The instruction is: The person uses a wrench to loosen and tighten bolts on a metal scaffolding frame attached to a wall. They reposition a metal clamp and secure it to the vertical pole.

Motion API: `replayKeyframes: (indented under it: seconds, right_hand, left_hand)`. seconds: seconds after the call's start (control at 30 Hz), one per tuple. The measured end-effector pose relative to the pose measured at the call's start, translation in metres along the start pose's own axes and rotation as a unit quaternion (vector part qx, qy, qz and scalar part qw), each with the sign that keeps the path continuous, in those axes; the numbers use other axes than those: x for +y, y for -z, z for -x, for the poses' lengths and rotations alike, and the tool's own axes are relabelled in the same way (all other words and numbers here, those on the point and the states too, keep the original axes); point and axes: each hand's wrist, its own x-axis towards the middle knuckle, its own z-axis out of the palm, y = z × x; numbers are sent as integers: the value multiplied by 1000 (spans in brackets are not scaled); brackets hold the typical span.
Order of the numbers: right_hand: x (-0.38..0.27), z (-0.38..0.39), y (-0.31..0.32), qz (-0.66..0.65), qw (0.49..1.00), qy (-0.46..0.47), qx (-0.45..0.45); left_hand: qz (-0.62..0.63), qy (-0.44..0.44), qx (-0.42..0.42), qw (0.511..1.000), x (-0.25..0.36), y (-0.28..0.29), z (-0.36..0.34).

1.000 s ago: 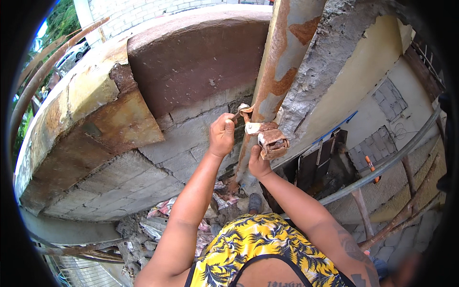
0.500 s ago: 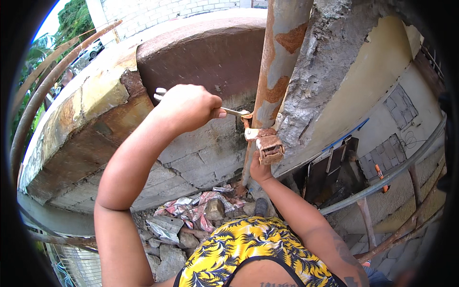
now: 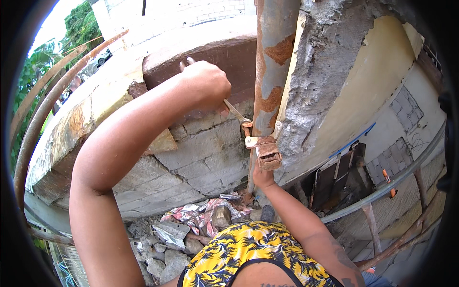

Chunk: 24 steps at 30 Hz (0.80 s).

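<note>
My left hand (image 3: 206,83) is closed round a wrench (image 3: 235,112), whose far end sticks out past my fingers. Its near end sits on the rusty bolt of a scaffold clamp (image 3: 268,154). The clamp goes round an upright, rust-patched steel pipe (image 3: 278,71) and has a box-like rusty part facing me. Just under that part, my right hand (image 3: 263,177) is closed against the clamp from below, its fingers partly hidden behind it.
Behind the pipe stand a broken concrete column (image 3: 325,62) and a block wall (image 3: 201,158). Rubble and a torn sack (image 3: 205,213) lie low down by my shoe (image 3: 267,213). Curved metal rails (image 3: 406,177) run at the right, and rusty bars (image 3: 43,105) at the left.
My left hand has swung upward and slightly right with the wrench, whose handle now slants more steeply from the bolt. The right hand keeps its place under the clamp.
</note>
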Motion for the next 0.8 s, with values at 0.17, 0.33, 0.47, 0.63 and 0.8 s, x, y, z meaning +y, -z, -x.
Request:
replayKeyframes:
  seconds: [0.17, 0.33, 0.47, 0.63, 0.8]
  right_hand:
    - [13, 1, 0, 15, 999, 40, 17]
    - [4, 8, 13, -62, 996, -52, 41]
    - [-77, 15, 118, -164, 986, -10, 24]
    - [-89, 23, 147, -226, 972, -20, -63]
    - [-109, 6, 164, -376, 915, 27, -146]
  left_hand:
    - [193, 181, 151, 953, -12, -15, 11]
    - [702, 63, 379, 600, 50, -141, 33]
    - [705, 28, 398, 586, 173, -211, 82]
    - [591, -86, 339, 727, 214, -166, 94]
    - [588, -130, 303, 739, 234, -149, 91]
